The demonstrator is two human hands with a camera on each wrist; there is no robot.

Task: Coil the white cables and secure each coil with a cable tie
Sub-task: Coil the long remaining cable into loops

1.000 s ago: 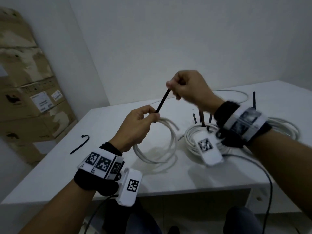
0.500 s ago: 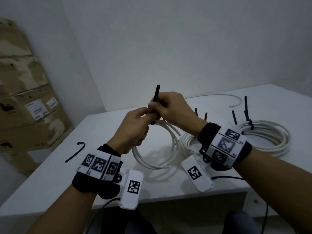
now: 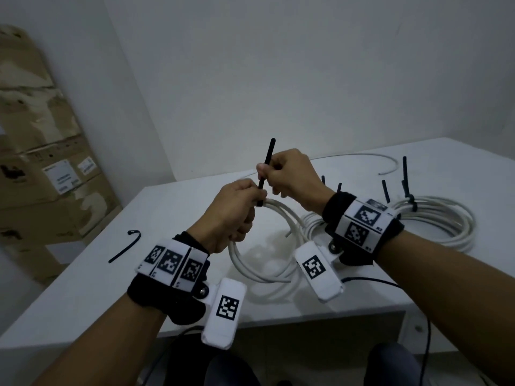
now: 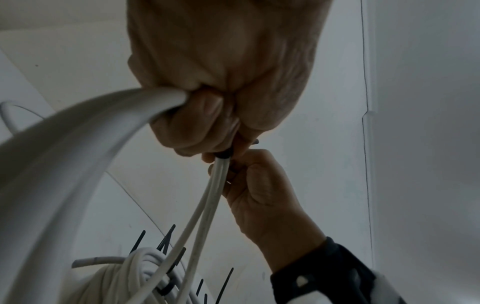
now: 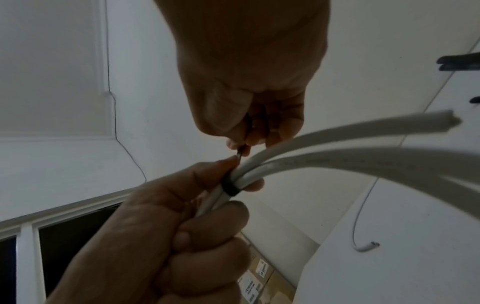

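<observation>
My left hand grips a small white cable coil at its top, lifted over the white table. A black cable tie is looped tight around the coil's strands right at the left fingers. My right hand pinches the tie's free tail, which points up and slightly away. In the left wrist view the left hand holds the strands, with the right hand just behind. In the right wrist view the right fingers pinch the tail above the loop.
Two tied white coils lie on the table, one behind my right wrist and a bigger one at far right, black tie tails sticking up. A loose white cable curves at the back. A spare black tie lies left. Cardboard boxes stand left.
My right hand came back down from the upper right to meet the left hand. The tie tail swung from slanting right to nearly upright.
</observation>
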